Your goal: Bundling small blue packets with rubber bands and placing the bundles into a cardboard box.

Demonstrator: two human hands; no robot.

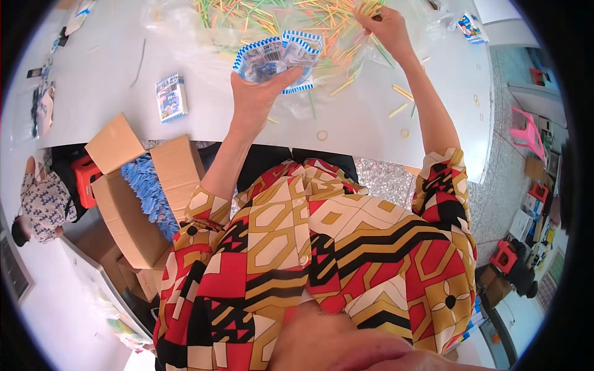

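My left hand (257, 99) is closed on several blue-and-white plastic packets (266, 60), fanned out with the thumb across them. At the far side of the table, my right hand (391, 31) has its fingers pinched on some thin yellow sticks (369, 8). It is over the right edge of a pile of thin coloured sticks (325, 17) in green, yellow and orange, spread on clear plastic film. A single blue-and-white packet (171, 98) lies left of my left hand.
Loose sticks and tan rings (322, 135) lie on the white table (210, 117). Another packet (471, 28) is at the far right. An open cardboard box (127, 210) of blue-and-white packets stands below at left. Another person (46, 204) sits farther left. A pink stool (526, 133) stands right.
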